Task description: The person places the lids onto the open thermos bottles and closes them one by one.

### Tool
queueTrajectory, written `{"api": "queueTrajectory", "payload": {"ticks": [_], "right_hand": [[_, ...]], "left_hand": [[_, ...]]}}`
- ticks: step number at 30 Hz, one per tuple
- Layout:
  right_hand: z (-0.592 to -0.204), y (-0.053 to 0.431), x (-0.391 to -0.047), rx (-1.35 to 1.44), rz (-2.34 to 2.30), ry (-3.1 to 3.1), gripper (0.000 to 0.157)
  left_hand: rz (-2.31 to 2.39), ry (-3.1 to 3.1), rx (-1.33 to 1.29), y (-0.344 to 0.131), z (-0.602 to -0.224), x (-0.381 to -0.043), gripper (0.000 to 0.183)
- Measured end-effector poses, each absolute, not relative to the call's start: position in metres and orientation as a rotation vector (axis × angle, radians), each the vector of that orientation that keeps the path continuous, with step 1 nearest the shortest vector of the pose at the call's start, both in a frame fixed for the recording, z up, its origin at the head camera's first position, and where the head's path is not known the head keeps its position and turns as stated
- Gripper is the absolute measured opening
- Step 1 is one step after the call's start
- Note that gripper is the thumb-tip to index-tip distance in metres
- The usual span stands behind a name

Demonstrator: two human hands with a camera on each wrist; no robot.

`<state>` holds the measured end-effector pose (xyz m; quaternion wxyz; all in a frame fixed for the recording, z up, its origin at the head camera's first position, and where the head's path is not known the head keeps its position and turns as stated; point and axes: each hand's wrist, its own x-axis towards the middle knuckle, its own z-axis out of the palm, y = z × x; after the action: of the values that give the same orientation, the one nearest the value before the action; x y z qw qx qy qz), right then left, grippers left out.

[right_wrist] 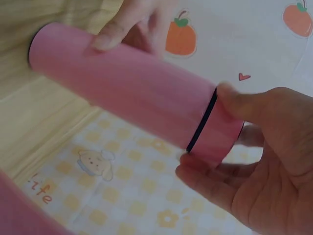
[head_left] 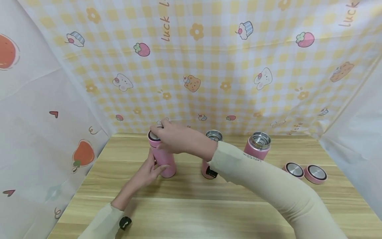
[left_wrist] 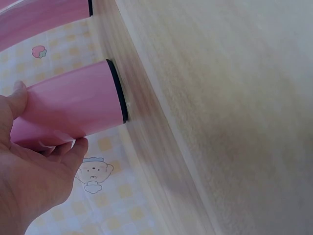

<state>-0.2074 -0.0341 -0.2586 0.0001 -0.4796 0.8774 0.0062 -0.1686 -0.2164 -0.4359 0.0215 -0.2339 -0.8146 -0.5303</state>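
A pink thermos (head_left: 164,162) stands on the left part of the table. My left hand (head_left: 149,172) holds its body low down, thumb on the near side. In the left wrist view the black base of this thermos (left_wrist: 73,105) sits at the tabletop. From above, my right hand (head_left: 180,136) grips the pink lid (right_wrist: 226,128) with thumb and fingers round its side. A black line shows between lid and body in the right wrist view. Part of the lid's steel top is hidden by the right hand in the head view.
Two lidless pink thermoses stand to the right: one middle thermos (head_left: 205,166), partly behind my right forearm, and another thermos (head_left: 255,153) farther right. Two loose lids, a left lid (head_left: 294,169) and a right lid (head_left: 317,174), lie on the wooden table (head_left: 191,215). A patterned cloth (head_left: 209,66) hangs behind.
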Motion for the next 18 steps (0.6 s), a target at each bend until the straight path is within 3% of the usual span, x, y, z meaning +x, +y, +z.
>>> {"api": "queueTrajectory", "payload": {"ticks": [4, 11, 18], "right_hand": [[-0.256, -0.028, -0.216, -1.602, -0.038, 2.646, 0.058], [-0.253, -0.024, -0.226, -1.774, -0.098, 2.447, 0.068], [-0.253, -0.026, -0.230, -1.728, -0.169, 2.412, 0.066]], "left_hand": [[-1.631, -2.521, -0.736, -0.217, -0.437, -0.169, 0.086], [-1.638, -2.520, -0.727, -0.218, -0.436, -0.169, 0.092], [-1.636, -2.506, -0.747, -0.217, -0.435, -0.169, 0.091]]}}
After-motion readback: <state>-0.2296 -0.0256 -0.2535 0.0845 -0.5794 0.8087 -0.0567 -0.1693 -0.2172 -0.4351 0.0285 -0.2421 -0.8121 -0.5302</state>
